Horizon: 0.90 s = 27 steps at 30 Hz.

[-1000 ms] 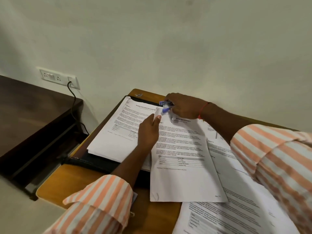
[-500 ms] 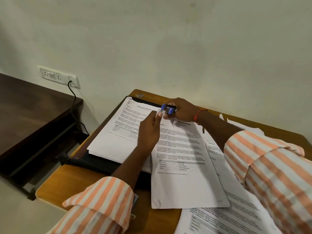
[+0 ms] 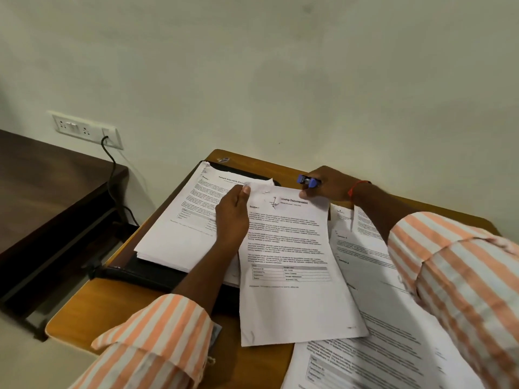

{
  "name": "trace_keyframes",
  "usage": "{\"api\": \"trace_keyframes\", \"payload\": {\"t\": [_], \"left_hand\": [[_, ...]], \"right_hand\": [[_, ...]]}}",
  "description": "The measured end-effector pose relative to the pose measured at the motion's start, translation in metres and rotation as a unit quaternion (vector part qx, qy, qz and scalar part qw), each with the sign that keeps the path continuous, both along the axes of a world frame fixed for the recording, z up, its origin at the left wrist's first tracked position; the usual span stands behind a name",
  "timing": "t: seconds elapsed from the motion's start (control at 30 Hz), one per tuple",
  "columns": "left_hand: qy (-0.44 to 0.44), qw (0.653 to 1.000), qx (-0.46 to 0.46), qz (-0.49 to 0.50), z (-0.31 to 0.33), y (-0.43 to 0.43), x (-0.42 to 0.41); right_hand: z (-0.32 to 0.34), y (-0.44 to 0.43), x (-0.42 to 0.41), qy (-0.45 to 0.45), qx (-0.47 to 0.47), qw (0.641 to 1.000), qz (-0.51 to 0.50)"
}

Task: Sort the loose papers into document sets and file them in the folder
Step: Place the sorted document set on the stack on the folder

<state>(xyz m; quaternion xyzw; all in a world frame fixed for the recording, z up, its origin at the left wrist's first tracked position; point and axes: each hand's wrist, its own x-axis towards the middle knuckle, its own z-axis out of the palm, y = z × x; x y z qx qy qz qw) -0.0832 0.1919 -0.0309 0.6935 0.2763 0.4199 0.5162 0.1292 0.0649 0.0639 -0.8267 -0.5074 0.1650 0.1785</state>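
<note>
On sheet point(image 3: 292, 304) in left hand point(image 3: 231, 217): "Internship Documentation", "Section 1".

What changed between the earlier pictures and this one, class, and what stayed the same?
The right hand, gripping the blue stapler, has moved rightward along the top edge of the middle paper set, away from the corner it was at. Nothing was let go. The left hand still pinches that top-left corner; the stack on the black folder and the loose sheets lie as before.
</note>
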Motion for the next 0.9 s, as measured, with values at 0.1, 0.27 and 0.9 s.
{"api": "trace_keyframes", "payload": {"t": [0.1, 0.27, 0.9], "left_hand": [[-0.007, 1.0, -0.013, -0.015, 0.004, -0.002, -0.001], [-0.009, 0.999, -0.032, -0.037, 0.006, -0.003, -0.003], [0.0, 1.0, 0.008, 0.011, -0.005, -0.008, 0.004]], "right_hand": [[-0.006, -0.023, 0.013, 0.035, 0.019, 0.998, -0.042], [-0.012, -0.039, 0.018, 0.041, 0.017, 0.997, -0.062], [0.033, 0.061, -0.066, -0.143, -0.081, 0.971, 0.174]]}}
